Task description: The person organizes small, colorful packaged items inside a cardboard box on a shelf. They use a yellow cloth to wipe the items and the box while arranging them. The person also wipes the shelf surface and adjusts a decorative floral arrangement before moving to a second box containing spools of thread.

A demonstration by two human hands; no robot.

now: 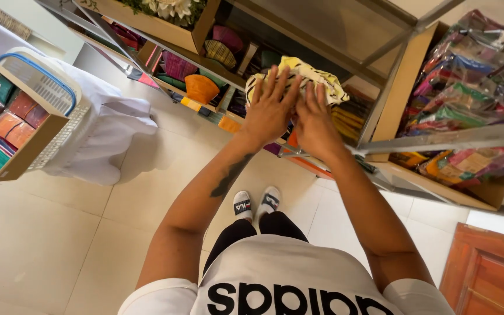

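Both my hands rest on a folded yellow and white patterned cloth that lies on a metal shelf rack in front of me. My left hand presses flat on its left side with fingers spread. Beside it, my right hand lies flat on the cloth's lower right part, fingers pointing away from me. Neither hand grips the cloth; the palms cover most of it. Below, my two feet in white slides stand on the tiled floor.
Cardboard boxes of plastic-wrapped colourful fabrics fill the right shelves. Folded cloths and an orange bowl-shaped item sit on lower shelves. At left, a box of folded fabrics and a white basket stand on a white-draped table. A wooden door is bottom right.
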